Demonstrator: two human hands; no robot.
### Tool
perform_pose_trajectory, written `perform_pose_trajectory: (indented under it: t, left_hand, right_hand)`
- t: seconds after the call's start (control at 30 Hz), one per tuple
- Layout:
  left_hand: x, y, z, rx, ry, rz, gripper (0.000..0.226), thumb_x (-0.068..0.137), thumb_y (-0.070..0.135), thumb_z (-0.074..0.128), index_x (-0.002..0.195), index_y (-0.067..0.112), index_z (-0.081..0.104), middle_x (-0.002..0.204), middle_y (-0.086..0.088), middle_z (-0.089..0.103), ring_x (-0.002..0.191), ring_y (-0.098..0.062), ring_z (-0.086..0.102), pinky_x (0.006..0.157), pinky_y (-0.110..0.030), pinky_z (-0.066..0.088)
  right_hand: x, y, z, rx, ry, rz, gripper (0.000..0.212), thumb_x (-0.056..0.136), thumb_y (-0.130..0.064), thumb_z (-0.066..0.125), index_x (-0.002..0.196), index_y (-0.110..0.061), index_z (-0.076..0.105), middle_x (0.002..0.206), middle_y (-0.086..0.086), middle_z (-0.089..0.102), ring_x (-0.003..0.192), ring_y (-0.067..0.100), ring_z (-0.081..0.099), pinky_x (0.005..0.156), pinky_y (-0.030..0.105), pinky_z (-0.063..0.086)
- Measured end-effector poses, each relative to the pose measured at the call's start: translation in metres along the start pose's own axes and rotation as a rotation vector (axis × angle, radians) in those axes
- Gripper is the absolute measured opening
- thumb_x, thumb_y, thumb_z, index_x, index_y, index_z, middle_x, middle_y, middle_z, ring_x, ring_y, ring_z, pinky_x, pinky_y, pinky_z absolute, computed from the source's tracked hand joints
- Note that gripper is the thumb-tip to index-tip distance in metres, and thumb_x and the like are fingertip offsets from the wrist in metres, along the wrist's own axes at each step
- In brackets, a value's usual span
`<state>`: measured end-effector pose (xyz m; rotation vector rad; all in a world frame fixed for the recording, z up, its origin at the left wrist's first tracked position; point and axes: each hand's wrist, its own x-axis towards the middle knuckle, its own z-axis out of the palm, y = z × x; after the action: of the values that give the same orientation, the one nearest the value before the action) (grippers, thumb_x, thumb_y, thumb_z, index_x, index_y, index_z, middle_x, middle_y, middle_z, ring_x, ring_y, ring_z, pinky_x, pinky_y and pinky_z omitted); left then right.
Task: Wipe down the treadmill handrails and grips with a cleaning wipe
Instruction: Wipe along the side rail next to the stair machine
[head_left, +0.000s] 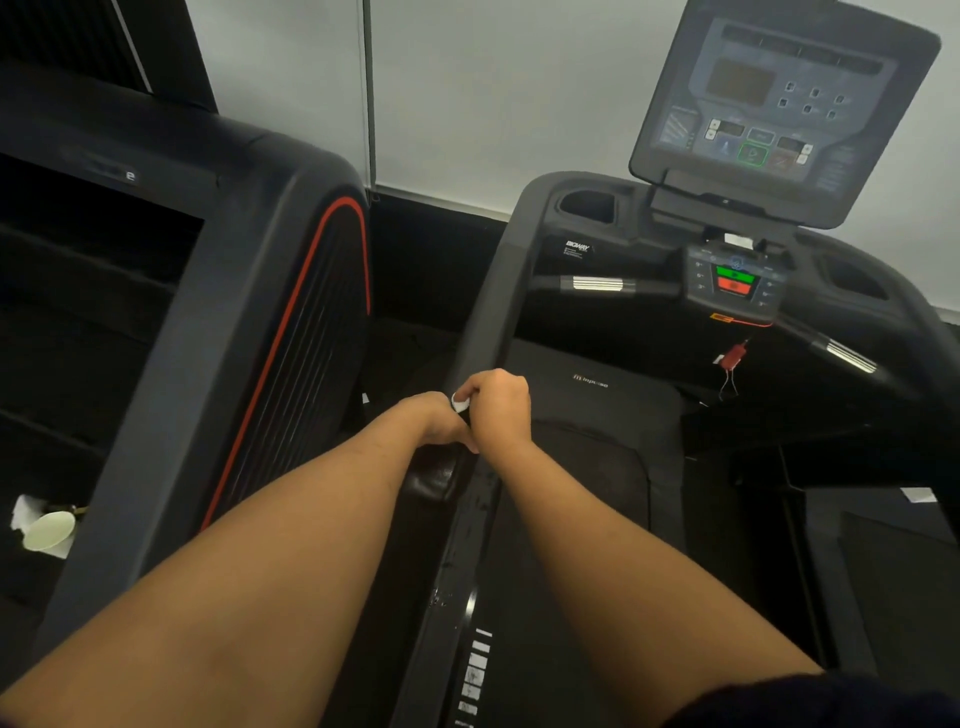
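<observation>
The treadmill's left handrail (496, 301), dark grey, runs from the console down toward me. My right hand (500, 410) is wrapped around its near end, and a small white cleaning wipe (459, 401) shows between thumb and fingers. My left hand (439, 423) grips the rail's end just beside and below, touching the right hand. Two silver-banded grips (597, 284) (849, 357) stick out under the console. The right handrail (922, 332) curves along the far right.
A tilted display console (779, 109) rises above the control panel with green and red buttons (735, 280). A red safety clip (731, 358) dangles below. Another black machine with a red stripe (291, 322) stands close on the left. A paper cup (49, 530) lies on it.
</observation>
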<state>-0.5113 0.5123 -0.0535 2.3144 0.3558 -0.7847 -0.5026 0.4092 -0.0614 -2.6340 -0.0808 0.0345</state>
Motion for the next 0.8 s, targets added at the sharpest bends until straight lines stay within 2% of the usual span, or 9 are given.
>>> perform_pose_trajectory:
  t: [0.1,0.17,0.3,0.43,0.53,0.63,0.7,0.8]
  left_hand:
    - [0.0,0.001,0.001,-0.01,0.018,-0.009,0.068,0.087,0.04,0.073,0.143,0.009,0.047,0.133,-0.014,0.056,0.124,-0.033,0.054,0.108,-0.049,0.045]
    - [-0.002,0.002,0.001,-0.012,0.013,-0.011,0.068,0.088,0.038,0.072,0.144,0.01,0.045,0.135,-0.014,0.055,0.124,-0.033,0.054,0.106,-0.049,0.046]
    - [-0.006,0.003,-0.002,0.009,-0.008,0.002,0.056,0.084,0.036,0.077,0.131,0.014,0.057,0.119,-0.01,0.061,0.113,-0.029,0.059,0.102,-0.048,0.049]
    - [-0.008,0.002,-0.001,0.026,0.024,-0.005,0.058,0.089,0.04,0.069,0.137,0.013,0.053,0.127,-0.012,0.06,0.116,-0.032,0.059,0.1,-0.047,0.051]
    - [-0.008,0.001,0.0,0.034,0.05,0.003,0.055,0.089,0.042,0.068,0.134,0.012,0.056,0.122,-0.011,0.061,0.113,-0.031,0.06,0.099,-0.046,0.052]
    - [-0.01,0.003,0.0,0.036,0.045,0.001,0.062,0.089,0.04,0.07,0.14,0.011,0.05,0.125,-0.012,0.06,0.115,-0.031,0.059,0.101,-0.046,0.051]
    - [-0.011,0.003,0.0,0.044,0.04,0.0,0.064,0.088,0.038,0.072,0.141,0.011,0.048,0.124,-0.012,0.059,0.114,-0.031,0.059,0.101,-0.045,0.05]
    - [-0.01,0.001,0.001,0.066,0.063,0.016,0.062,0.094,0.039,0.065,0.145,0.01,0.046,0.131,-0.015,0.057,0.118,-0.031,0.058,0.102,-0.045,0.05]
  right_hand:
    - [0.0,0.004,0.001,-0.032,-0.127,0.032,0.031,0.079,-0.004,0.076,0.104,-0.023,0.073,0.112,0.003,0.065,0.101,0.02,0.064,0.084,0.03,0.057]
    - [0.004,0.003,-0.001,-0.075,-0.198,0.016,0.034,0.079,-0.006,0.077,0.108,-0.022,0.072,0.115,0.003,0.064,0.106,0.02,0.063,0.086,0.031,0.056]
    - [0.01,-0.006,-0.002,-0.07,-0.038,-0.031,0.029,0.074,-0.003,0.081,0.096,-0.021,0.075,0.106,0.002,0.068,0.096,0.016,0.065,0.074,0.023,0.052]
    - [0.006,-0.002,0.005,-0.058,-0.143,0.017,0.029,0.082,-0.003,0.073,0.104,-0.022,0.074,0.109,0.002,0.067,0.099,0.018,0.065,0.079,0.027,0.057]
    - [0.002,0.003,0.007,-0.074,-0.119,-0.011,0.029,0.084,-0.002,0.071,0.105,-0.021,0.074,0.106,0.003,0.068,0.097,0.019,0.066,0.08,0.03,0.058]
    - [0.011,-0.003,0.001,-0.086,-0.162,-0.011,0.03,0.08,-0.003,0.076,0.105,-0.021,0.074,0.11,0.003,0.066,0.099,0.02,0.065,0.082,0.03,0.057]
    - [0.014,-0.006,0.0,-0.085,-0.133,-0.011,0.03,0.078,-0.003,0.078,0.1,-0.023,0.075,0.109,0.002,0.067,0.096,0.019,0.066,0.08,0.031,0.058]
    - [0.011,-0.003,0.007,-0.085,-0.11,-0.024,0.027,0.081,-0.005,0.076,0.102,-0.023,0.075,0.107,0.001,0.067,0.097,0.018,0.066,0.08,0.03,0.058]
